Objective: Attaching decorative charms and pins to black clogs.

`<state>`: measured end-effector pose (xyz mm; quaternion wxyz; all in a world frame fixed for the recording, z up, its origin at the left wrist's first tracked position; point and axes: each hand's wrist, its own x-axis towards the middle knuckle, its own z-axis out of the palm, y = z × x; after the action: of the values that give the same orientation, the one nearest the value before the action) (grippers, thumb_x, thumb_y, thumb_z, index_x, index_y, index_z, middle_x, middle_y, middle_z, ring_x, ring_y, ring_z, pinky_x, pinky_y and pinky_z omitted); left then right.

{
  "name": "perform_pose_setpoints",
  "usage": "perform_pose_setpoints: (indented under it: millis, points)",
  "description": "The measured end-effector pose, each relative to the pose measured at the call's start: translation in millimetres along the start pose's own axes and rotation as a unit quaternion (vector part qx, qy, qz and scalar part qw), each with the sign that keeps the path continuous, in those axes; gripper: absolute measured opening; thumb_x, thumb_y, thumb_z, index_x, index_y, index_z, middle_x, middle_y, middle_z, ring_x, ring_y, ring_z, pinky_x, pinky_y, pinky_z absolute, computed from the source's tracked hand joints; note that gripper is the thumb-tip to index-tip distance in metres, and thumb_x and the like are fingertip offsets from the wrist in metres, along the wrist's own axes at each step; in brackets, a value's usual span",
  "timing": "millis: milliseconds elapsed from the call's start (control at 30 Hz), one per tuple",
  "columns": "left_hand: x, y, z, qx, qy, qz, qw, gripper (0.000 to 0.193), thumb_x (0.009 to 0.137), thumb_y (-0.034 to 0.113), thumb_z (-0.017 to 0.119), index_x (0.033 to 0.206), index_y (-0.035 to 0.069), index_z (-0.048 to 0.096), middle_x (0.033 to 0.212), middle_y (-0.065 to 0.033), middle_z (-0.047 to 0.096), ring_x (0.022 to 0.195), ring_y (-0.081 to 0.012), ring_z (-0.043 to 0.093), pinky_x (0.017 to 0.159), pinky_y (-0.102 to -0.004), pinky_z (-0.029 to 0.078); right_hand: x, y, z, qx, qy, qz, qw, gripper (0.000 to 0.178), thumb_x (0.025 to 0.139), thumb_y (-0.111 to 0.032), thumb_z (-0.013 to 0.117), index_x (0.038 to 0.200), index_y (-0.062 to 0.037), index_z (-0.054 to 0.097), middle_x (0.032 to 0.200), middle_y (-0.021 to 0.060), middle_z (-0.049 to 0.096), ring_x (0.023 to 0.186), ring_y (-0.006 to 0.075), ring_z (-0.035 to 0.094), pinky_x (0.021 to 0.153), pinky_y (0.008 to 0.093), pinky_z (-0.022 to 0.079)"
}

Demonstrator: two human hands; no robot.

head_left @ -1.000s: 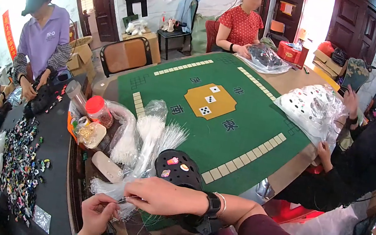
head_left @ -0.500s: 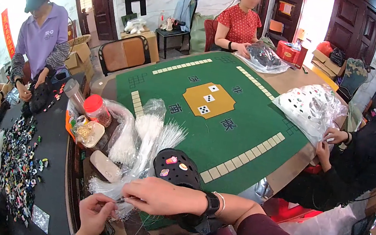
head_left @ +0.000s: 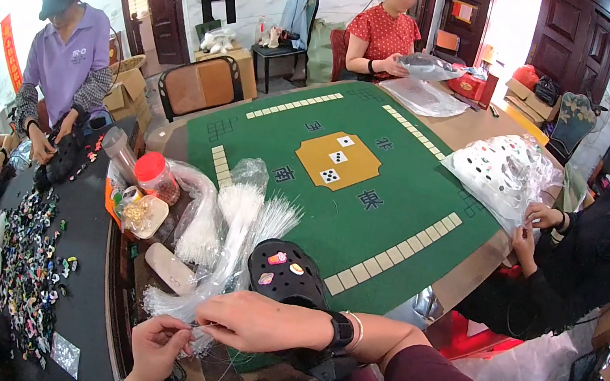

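My left hand (head_left: 159, 347) and my right hand (head_left: 245, 318) meet low in the middle, each pinched at the fingertips. Thin clear plastic strands (head_left: 220, 364) trail from between the fingers; their held ends are mostly hidden. Just beyond my right hand, a black clog (head_left: 289, 277) with holes lies on the table, carrying three colourful charms on its upper. My right forearm covers its near end. Left of the clog, a large bundle of white plastic strands (head_left: 228, 246) lies partly in clear wrapping, reaching down to my fingers.
A red-lidded jar (head_left: 157, 175), an open tub (head_left: 143, 217) and a pale oblong case (head_left: 170, 268) stand left of the strands. Many small charms (head_left: 23, 258) cover the dark table at left. A green mat (head_left: 249, 142) spreads ahead. Three people work around; a bagged white clog (head_left: 495, 177) lies right.
My hands stay nearly in place, still pinching, with only slight finger shifts. Across the table, the person in red has lifted a bagged dark item off the plastic sheet.
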<state>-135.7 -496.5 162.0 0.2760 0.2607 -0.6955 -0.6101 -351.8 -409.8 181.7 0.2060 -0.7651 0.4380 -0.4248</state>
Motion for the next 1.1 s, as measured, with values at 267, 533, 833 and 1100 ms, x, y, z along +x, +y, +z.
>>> perform_pose_setpoints:
  millis: [267,533,833,1100]
  points:
    - [3.2,-4.4,-6.9,-0.057,0.044,-0.003,0.997,0.007,0.091,-0.002,0.061,0.094,-0.008,0.061,0.080,-0.0129,0.067,0.063,-0.0132,0.063,0.059,-0.0246,0.053,2.1,-2.8,-6.1,0.007,-0.002,0.001,1.000,0.014,0.087,-0.012,0.058,0.085,0.0003,0.053,0.076,0.0190,0.058,0.077,0.0408,0.058,0.068,0.0482,0.046]
    - [-0.1,-7.2,-0.1,0.009,-0.019,0.017,1.000,0.004,0.091,-0.002,0.060,0.091,-0.006,0.060,0.078,-0.0123,0.065,0.061,-0.0146,0.062,0.057,-0.0258,0.053,-0.5,2.5,3.8,0.001,0.012,-0.017,1.000,0.017,0.089,-0.015,0.058,0.087,0.0001,0.053,0.077,0.0199,0.059,0.077,0.0420,0.059,0.067,0.0495,0.046]
    - [-0.3,-8.9,-2.1,0.008,-0.028,0.002,1.000,0.004,0.089,-0.003,0.061,0.092,-0.006,0.061,0.077,-0.0114,0.065,0.062,-0.0149,0.063,0.057,-0.0262,0.053,0.7,1.8,2.4,0.006,0.022,-0.027,0.999,0.017,0.089,-0.015,0.059,0.086,0.0003,0.052,0.075,0.0204,0.057,0.076,0.0426,0.058,0.066,0.0498,0.045]
    - [-0.1,-3.9,-0.4,-0.015,-0.014,-0.002,1.000,0.006,0.090,-0.001,0.061,0.091,-0.007,0.061,0.077,-0.0108,0.065,0.062,-0.0148,0.062,0.058,-0.0269,0.053,-0.3,3.3,3.4,0.002,0.013,-0.036,0.999,0.017,0.088,-0.015,0.059,0.085,0.0004,0.052,0.076,0.0202,0.057,0.075,0.0422,0.058,0.066,0.0487,0.046]
